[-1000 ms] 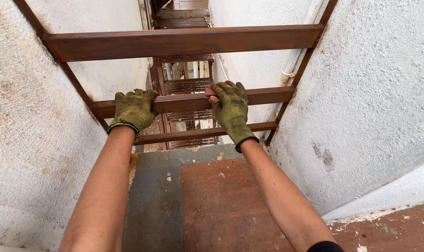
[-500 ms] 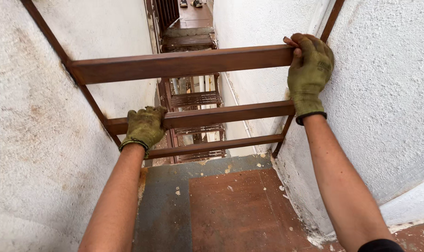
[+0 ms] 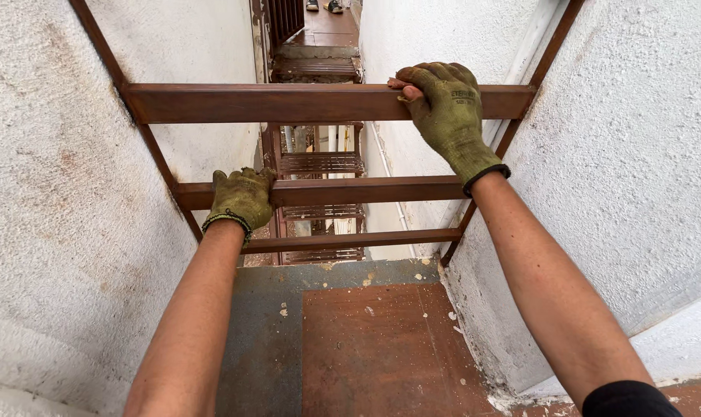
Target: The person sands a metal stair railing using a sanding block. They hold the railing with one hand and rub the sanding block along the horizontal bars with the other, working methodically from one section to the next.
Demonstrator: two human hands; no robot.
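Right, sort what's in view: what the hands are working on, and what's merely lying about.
In hand: right hand gripping top rung; left hand gripping middle rung.
Lying about: plaster flecks on the landing floor; footwear far beyond.

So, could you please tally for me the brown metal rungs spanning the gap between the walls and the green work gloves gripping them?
Brown flat metal rungs between the walls: 3 (top, middle, lowest)
Green knitted work gloves: 2 (left hand on the middle rung, right hand on the top rung)
Total: 5
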